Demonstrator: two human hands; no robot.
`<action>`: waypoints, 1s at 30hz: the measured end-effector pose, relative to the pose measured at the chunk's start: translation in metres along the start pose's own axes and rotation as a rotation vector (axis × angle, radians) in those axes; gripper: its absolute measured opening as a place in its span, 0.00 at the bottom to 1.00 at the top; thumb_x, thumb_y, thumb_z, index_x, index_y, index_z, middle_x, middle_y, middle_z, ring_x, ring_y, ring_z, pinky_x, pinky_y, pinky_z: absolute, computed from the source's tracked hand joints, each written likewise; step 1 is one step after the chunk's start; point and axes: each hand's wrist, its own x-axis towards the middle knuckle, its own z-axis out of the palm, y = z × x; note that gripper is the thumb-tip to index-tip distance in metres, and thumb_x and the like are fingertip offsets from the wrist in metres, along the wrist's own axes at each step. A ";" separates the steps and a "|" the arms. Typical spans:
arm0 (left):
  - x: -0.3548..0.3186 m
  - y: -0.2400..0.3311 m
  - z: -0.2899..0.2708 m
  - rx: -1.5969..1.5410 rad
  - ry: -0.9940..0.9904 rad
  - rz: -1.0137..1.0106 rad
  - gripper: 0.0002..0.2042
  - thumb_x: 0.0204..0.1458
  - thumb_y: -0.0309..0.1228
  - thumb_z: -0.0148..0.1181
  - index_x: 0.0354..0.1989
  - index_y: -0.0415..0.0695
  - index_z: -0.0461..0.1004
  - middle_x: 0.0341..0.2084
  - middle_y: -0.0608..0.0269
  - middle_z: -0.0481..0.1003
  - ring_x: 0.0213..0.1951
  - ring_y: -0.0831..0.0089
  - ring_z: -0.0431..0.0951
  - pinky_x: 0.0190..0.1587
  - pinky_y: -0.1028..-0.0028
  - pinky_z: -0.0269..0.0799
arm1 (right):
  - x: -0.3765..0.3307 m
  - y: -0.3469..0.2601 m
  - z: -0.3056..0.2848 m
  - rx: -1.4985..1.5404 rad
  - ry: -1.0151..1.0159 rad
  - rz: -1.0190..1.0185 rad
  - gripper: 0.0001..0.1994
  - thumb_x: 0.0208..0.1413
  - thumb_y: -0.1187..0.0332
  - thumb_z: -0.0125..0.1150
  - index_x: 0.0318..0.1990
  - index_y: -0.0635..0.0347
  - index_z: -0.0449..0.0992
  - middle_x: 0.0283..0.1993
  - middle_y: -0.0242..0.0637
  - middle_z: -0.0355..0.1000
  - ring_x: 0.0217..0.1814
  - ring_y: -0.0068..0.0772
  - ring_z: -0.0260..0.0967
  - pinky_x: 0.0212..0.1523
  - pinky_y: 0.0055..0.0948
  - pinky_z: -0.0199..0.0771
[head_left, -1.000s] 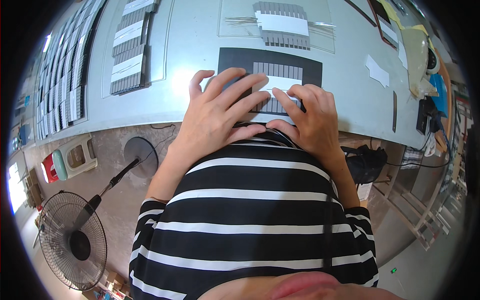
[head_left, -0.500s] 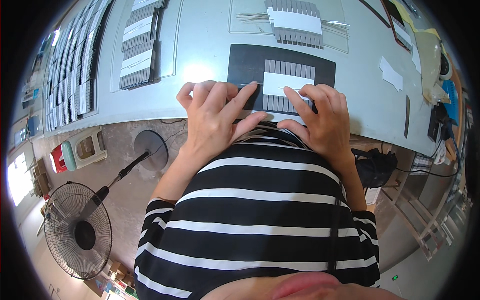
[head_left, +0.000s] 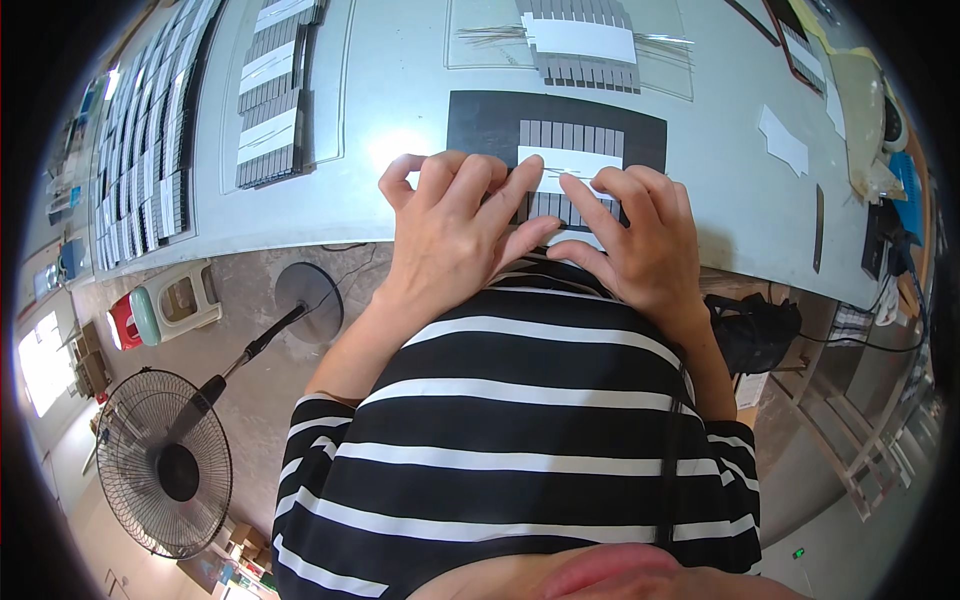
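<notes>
Grey strips (head_left: 570, 134), flat, narrow and matte, in a row crossed by a smooth white band (head_left: 592, 163); they lie on a black rectangular mat (head_left: 643, 138) at the near edge of the pale, glossy bench (head_left: 400, 60), long axes front to back. Left hand (head_left: 447, 225) and right hand (head_left: 648, 238) flank the row's near half, neither clearly nearer. Both: fingers loosely bent, thumb parted from index, index tip at the band, no grip showing; anything thin under the tips, cannot tell
</notes>
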 end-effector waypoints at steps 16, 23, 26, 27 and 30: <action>-0.005 -0.005 -0.001 0.035 0.062 0.000 0.15 0.49 0.45 0.68 0.42 0.53 0.82 0.36 0.73 0.71 0.41 0.73 0.67 0.49 0.63 0.49 | -0.001 -0.001 -0.002 -0.005 -0.003 0.017 0.29 0.44 0.47 0.71 0.52 0.53 0.77 0.49 0.29 0.65 0.52 0.34 0.62 0.47 0.34 0.64; -0.006 -0.007 0.002 0.049 0.131 -0.025 0.13 0.50 0.45 0.68 0.40 0.54 0.82 0.43 0.72 0.73 0.44 0.72 0.67 0.52 0.62 0.49 | -0.001 0.000 -0.001 0.005 -0.001 0.014 0.29 0.44 0.47 0.71 0.51 0.53 0.78 0.49 0.29 0.66 0.52 0.32 0.62 0.48 0.34 0.65; -0.007 -0.007 0.004 0.052 0.115 -0.006 0.13 0.50 0.45 0.68 0.40 0.54 0.82 0.45 0.72 0.73 0.45 0.71 0.67 0.52 0.63 0.50 | -0.001 0.000 -0.001 -0.001 -0.005 0.017 0.29 0.44 0.47 0.71 0.51 0.52 0.78 0.49 0.28 0.66 0.52 0.32 0.62 0.48 0.33 0.64; -0.007 -0.007 0.004 0.053 0.110 0.001 0.13 0.50 0.45 0.68 0.40 0.54 0.82 0.45 0.72 0.73 0.46 0.71 0.67 0.52 0.63 0.50 | 0.000 0.000 -0.001 0.000 -0.005 0.018 0.29 0.44 0.47 0.71 0.51 0.52 0.78 0.49 0.28 0.66 0.52 0.32 0.62 0.48 0.33 0.64; -0.006 -0.007 0.005 0.040 0.129 0.008 0.13 0.50 0.44 0.68 0.40 0.53 0.82 0.46 0.71 0.73 0.46 0.71 0.67 0.52 0.63 0.50 | 0.000 0.000 -0.001 -0.004 -0.004 0.010 0.29 0.44 0.47 0.71 0.51 0.52 0.78 0.49 0.28 0.65 0.52 0.32 0.62 0.48 0.33 0.64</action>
